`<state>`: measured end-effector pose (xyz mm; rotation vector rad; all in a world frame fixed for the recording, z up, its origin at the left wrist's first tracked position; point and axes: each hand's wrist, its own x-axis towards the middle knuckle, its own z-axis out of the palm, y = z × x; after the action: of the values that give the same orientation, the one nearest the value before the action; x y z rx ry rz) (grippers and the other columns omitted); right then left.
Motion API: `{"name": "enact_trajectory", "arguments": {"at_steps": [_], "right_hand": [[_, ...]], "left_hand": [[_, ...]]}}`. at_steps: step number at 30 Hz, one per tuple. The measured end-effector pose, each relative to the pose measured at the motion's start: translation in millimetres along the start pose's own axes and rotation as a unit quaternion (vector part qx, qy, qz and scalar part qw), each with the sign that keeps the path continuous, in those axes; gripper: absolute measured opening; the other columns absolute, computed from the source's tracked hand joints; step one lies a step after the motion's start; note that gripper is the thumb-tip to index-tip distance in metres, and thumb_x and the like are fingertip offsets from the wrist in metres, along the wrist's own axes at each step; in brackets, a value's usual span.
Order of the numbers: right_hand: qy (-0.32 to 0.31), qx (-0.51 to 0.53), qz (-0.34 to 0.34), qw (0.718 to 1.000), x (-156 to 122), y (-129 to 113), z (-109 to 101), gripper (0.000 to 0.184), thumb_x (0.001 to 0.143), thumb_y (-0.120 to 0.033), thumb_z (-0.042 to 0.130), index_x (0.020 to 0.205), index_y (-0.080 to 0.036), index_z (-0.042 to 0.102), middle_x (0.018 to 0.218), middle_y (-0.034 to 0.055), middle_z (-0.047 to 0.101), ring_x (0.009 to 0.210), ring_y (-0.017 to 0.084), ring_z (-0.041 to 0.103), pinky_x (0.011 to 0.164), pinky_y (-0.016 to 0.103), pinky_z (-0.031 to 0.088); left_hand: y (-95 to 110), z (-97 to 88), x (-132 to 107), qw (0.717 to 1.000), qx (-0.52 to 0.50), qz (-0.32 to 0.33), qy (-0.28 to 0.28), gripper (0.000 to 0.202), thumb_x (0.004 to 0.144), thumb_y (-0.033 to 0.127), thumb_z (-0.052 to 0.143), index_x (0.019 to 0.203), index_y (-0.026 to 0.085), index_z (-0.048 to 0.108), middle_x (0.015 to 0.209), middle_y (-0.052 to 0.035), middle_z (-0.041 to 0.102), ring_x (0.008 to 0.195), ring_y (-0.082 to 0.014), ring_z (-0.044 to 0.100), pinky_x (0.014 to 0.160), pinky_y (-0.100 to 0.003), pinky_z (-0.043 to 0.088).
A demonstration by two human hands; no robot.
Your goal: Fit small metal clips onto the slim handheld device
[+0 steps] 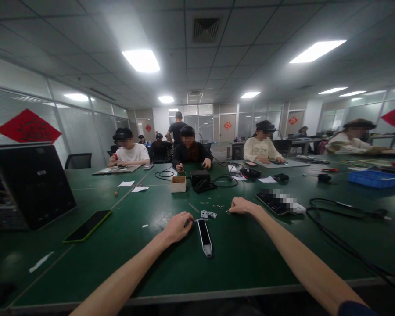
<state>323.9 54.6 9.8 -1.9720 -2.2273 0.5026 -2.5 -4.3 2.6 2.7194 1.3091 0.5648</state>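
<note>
My left hand (178, 227) rests on the green table with its fingers loosely bent and a gap between thumb and fingers. Just right of it lies a slim white device with a dark inset face (204, 235), its narrower end toward me. At the device's far end sit small white pieces with holes (208, 214). My right hand (241, 205) is closed, fingertips down at the tabletop beside tiny shiny parts (218, 206). What its fingers pinch, if anything, is too small to make out.
A green-cased phone (88, 226) and a black computer tower (33, 184) are on the left. Ahead stands a small open box (178, 184) by a black stand (201, 181). Black cables (335, 208) and a blue tray (377, 179) are at right. Several people sit across the table.
</note>
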Motion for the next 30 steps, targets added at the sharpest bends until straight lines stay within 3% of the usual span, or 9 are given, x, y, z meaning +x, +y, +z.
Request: {"name": "enact_trajectory", "arguments": {"at_steps": [4,7,10,13,16,21,26,30], "right_hand": [[0.058,-0.031,-0.056,0.996,-10.4,-13.3,-3.9,0.016,0.069,-0.028,0.059,0.059,-0.016,0.061,0.065,0.0047,0.064,0.064,0.015,0.059,0.054,0.022,0.039],[0.122,-0.021,-0.150,0.981,-20.6,-40.7,-1.0,0.007,0.068,-0.021,0.058,0.063,-0.016,0.059,0.067,0.0033,0.063,0.062,0.013,0.056,0.055,0.021,0.038],[0.144,0.032,-0.271,0.951,-30.5,-79.9,14.2,0.006,0.071,-0.022,0.057,0.071,-0.016,0.060,0.072,0.0018,0.062,0.061,0.011,0.052,0.055,0.020,0.038],[0.180,0.083,-0.341,0.919,-35.8,-113.7,35.7,0.007,0.072,-0.017,0.057,0.078,-0.016,0.060,0.073,0.0006,0.060,0.062,0.011,0.051,0.057,0.020,0.039],[0.218,0.123,-0.362,0.898,-37.3,-129.0,49.7,0.007,0.076,-0.014,0.056,0.082,-0.015,0.060,0.073,0.0010,0.060,0.065,0.012,0.052,0.061,0.022,0.040],[0.202,0.150,-0.361,0.898,-41.1,-127.2,49.6,0.009,0.084,-0.017,0.053,0.088,-0.016,0.061,0.083,0.0033,0.062,0.075,0.014,0.056,0.069,0.025,0.044],[0.226,0.122,-0.348,0.902,-43.7,-123.2,44.8,0.009,0.085,-0.024,0.056,0.085,-0.016,0.060,0.083,0.0035,0.061,0.076,0.015,0.056,0.070,0.026,0.044],[0.243,0.054,-0.348,0.904,-42.4,-120.8,43.5,0.014,0.084,-0.029,0.060,0.084,-0.016,0.060,0.083,0.0041,0.062,0.077,0.016,0.055,0.072,0.029,0.043]], "left_hand": [[0.1,-0.7,0.0,1.000,-0.001,0.000,0.023,0.019,0.087,0.026,0.044,0.098,0.020,0.059,0.096,-0.0040,0.062,0.082,-0.0172,0.059,0.072,-0.027,0.044],[4.2,-2.0,0.0,0.998,-0.016,0.002,0.058,0.019,0.089,0.027,0.044,0.100,0.019,0.058,0.096,-0.0038,0.062,0.079,-0.0158,0.058,0.071,-0.026,0.044],[9.0,-0.1,0.9,0.995,-0.045,0.020,0.085,0.018,0.089,0.026,0.046,0.101,0.019,0.057,0.094,-0.0029,0.063,0.074,-0.0140,0.058,0.072,-0.026,0.045],[10.5,5.0,2.0,0.990,-0.084,0.042,0.106,0.016,0.088,0.024,0.048,0.099,0.019,0.058,0.091,-0.0022,0.064,0.076,-0.0139,0.058,0.073,-0.025,0.045],[9.1,8.2,2.3,0.983,-0.123,0.037,0.131,0.013,0.087,0.022,0.050,0.094,0.018,0.059,0.087,-0.0022,0.065,0.075,-0.0141,0.058,0.071,-0.025,0.045],[12.7,1.7,0.5,0.972,-0.196,-0.004,0.126,0.016,0.086,0.028,0.051,0.091,0.016,0.061,0.080,-0.0013,0.065,0.067,-0.0131,0.058,0.063,-0.024,0.046],[20.9,-10.0,-3.2,0.959,-0.266,-0.023,0.090,0.026,0.085,0.039,0.052,0.089,0.016,0.062,0.079,-0.0008,0.066,0.062,-0.0119,0.059,0.060,-0.023,0.046],[21.8,-13.0,-3.3,0.965,-0.250,-0.034,0.069,0.024,0.080,0.039,0.058,0.085,0.015,0.063,0.077,-0.0006,0.066,0.064,-0.0123,0.059,0.060,-0.022,0.046]]}}
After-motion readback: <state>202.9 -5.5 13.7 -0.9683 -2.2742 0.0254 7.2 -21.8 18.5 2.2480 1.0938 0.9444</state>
